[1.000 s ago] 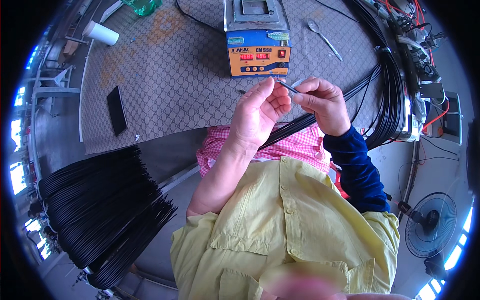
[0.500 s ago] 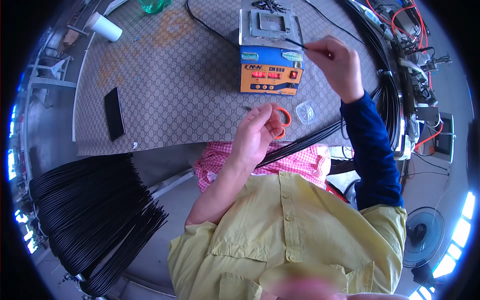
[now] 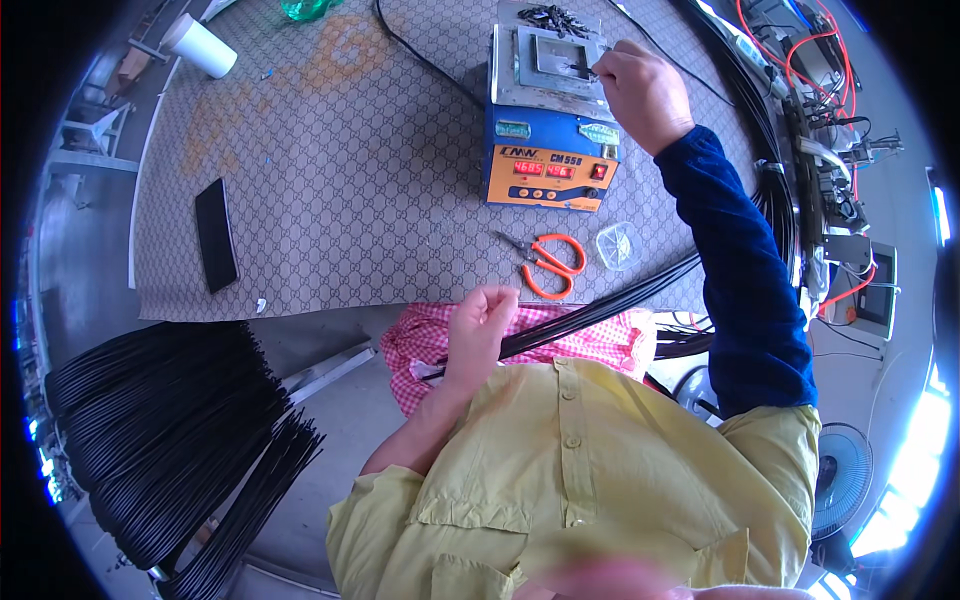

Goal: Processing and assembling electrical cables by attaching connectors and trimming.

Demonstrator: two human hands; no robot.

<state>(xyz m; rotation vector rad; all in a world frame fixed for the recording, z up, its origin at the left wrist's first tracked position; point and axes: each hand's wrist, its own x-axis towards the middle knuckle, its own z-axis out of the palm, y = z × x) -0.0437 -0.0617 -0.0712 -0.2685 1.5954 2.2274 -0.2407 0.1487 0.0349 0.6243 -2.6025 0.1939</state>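
My right hand (image 3: 645, 92) pinches a thin black cable (image 3: 582, 69) near its end. The short stretch in front of my fingers reaches into the square metal well (image 3: 562, 57) on top of a blue and orange solder pot (image 3: 501, 172) with a lit red display. Whether its tip touches what is in the well cannot be made out. Low over my lap, my left hand (image 3: 480, 335) is closed with curled fingers, and anything inside them is hidden. Beside it, a bundle of black cables (image 3: 600, 313) runs across the pink checked cloth (image 3: 408, 338) on my lap.
Orange-handled scissors (image 3: 556, 266) and a small clear dish (image 3: 617, 246) lie before the pot. Dark scraps (image 3: 553, 18) are heaped behind the well. A phone (image 3: 217, 236) and white cup (image 3: 200, 46) are at left. Many black cables (image 3: 165, 420) hang at lower left.
My right hand has moved forward and slightly left, bringing the cable end over the well. My left hand has drawn back toward my lap, uncovering the scissors. The view has shifted slightly.
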